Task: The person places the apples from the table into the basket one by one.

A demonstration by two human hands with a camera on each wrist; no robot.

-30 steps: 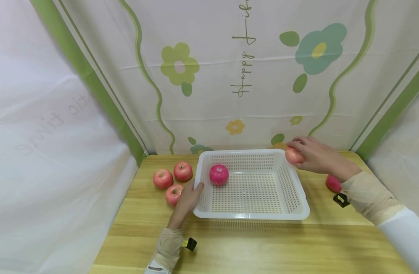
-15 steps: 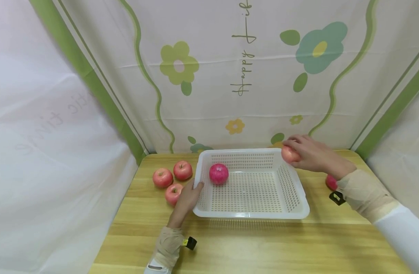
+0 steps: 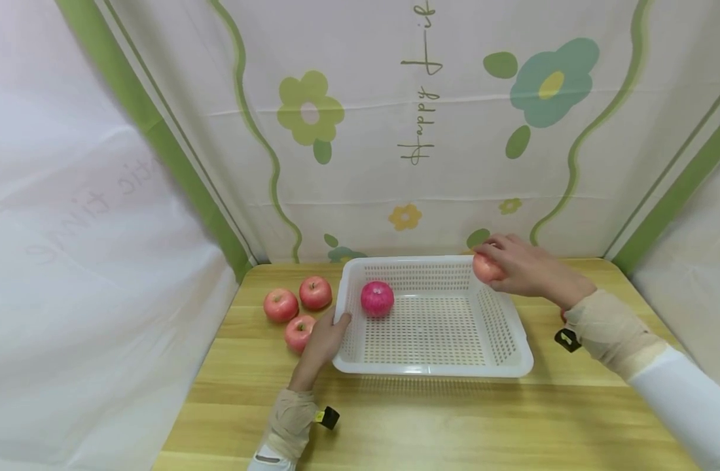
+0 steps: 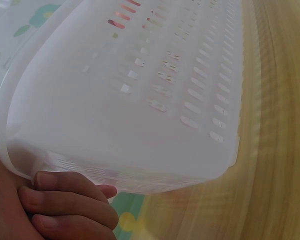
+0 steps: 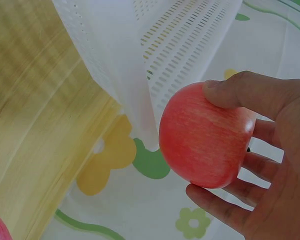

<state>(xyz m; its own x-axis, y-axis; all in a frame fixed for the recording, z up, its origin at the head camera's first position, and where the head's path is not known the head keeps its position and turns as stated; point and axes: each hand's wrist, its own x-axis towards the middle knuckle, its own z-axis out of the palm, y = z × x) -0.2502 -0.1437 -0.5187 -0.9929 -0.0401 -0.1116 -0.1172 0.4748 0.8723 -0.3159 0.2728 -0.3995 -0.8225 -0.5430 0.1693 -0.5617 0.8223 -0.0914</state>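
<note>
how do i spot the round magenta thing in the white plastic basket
On the light wood-grain table, find the rectangular white plastic basket with slotted walls. Inside, near its left end in the head view, sits the round magenta thing. It alone lies in the basket, and its deeper colour sets it apart from the three pinkish-red apples to the left.

- Basket (image 3: 431,370): white, rectangular, perforated; upright on the table (image 3: 419,432), long sides running nine to three o'clock; rim held at nine o'clock by the left of the two hands (image 3: 326,337).
- Apple (image 3: 487,269): glossy, pinkish red; gripped by the right hand (image 3: 523,267) at the basket's two-o'clock corner, contact unclear.
</note>
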